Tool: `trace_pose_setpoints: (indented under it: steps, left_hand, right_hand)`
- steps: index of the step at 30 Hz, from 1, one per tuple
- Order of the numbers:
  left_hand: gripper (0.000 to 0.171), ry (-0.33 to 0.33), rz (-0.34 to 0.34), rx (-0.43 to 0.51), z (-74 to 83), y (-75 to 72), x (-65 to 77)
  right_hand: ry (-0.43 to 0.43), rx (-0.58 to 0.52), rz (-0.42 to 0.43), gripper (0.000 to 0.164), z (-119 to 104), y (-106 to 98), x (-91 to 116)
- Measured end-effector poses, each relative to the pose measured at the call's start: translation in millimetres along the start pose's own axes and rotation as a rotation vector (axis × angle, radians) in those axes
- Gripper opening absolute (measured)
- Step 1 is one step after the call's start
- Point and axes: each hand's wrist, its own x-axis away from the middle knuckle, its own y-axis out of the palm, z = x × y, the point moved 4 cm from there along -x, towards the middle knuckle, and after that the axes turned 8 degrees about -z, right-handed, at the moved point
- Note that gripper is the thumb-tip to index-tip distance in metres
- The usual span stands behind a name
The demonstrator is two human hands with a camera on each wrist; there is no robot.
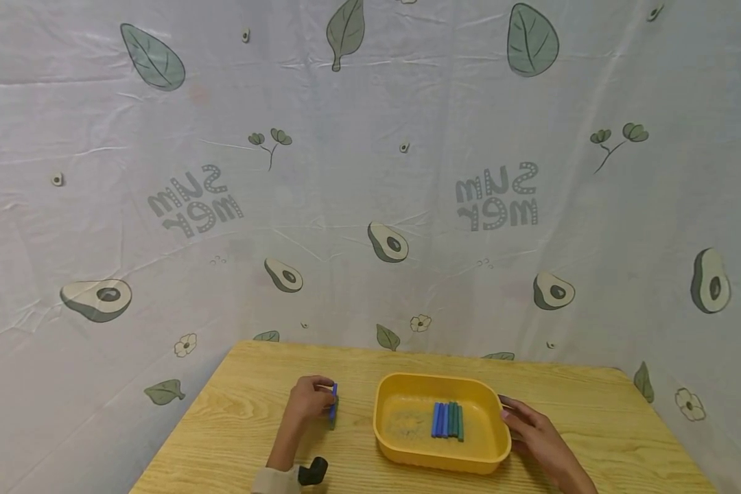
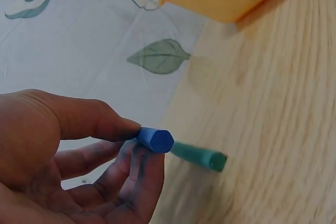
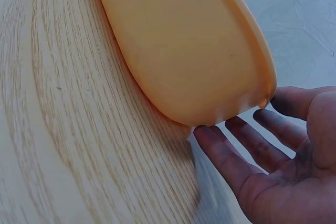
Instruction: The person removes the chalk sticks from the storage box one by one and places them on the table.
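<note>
My left hand (image 1: 311, 396) pinches a blue chalk stick (image 2: 156, 139) between thumb and fingers, above the left part of the table. Just behind it in the left wrist view, a green chalk stick (image 2: 202, 157) stretches out over the wood; the fingers hide its far end. Blue smudges mark the fingertips. A yellow plastic tray (image 1: 435, 461) stands right of centre, with a row of several blue sticks (image 1: 440, 420) and green sticks (image 1: 455, 421) in its right half. My right hand (image 1: 540, 439) holds the tray's right end, fingers against its outer wall and one digit at the rim (image 3: 269, 72).
The wooden table (image 1: 358, 370) meets a pale curtain (image 1: 321, 171) printed with leaves and avocados. Grey dust marks (image 1: 407, 422) lie on the left of the tray floor. A black wrist mount (image 1: 313, 471) sits beside the left sleeve (image 1: 276, 480).
</note>
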Motion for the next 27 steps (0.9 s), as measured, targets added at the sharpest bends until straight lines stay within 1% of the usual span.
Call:
trace_pose_setpoints:
  steps: [3,6,12,22,27]
  left_hand:
    - [0.034,-0.005,0.019,-0.034,-4.6,-2.0,-2.1]
    - [0.032,0.006,0.032,-0.077,-7.7,-3.1,-3.2]
    - [0.031,0.011,0.053,-0.128,-12.4,-3.0,-3.2]
    - [0.031,0.027,0.084,-0.215,-11.1,-0.1,0.2]
    - [0.032,0.020,0.097,-0.246,-9.3,2.1,2.3]
  right_hand:
    - [0.005,-0.002,-0.001,0.063,-0.3,-0.1,-0.2]
    - [0.010,-0.005,0.001,0.063,-0.9,-0.1,-0.4]
    - [0.014,-0.004,0.006,0.063,-1.6,0.4,-0.2]
    - [0.016,0.004,0.010,0.062,-1.6,0.5,-0.3]
    - [0.018,0.003,0.004,0.063,-2.7,0.5,-0.2]
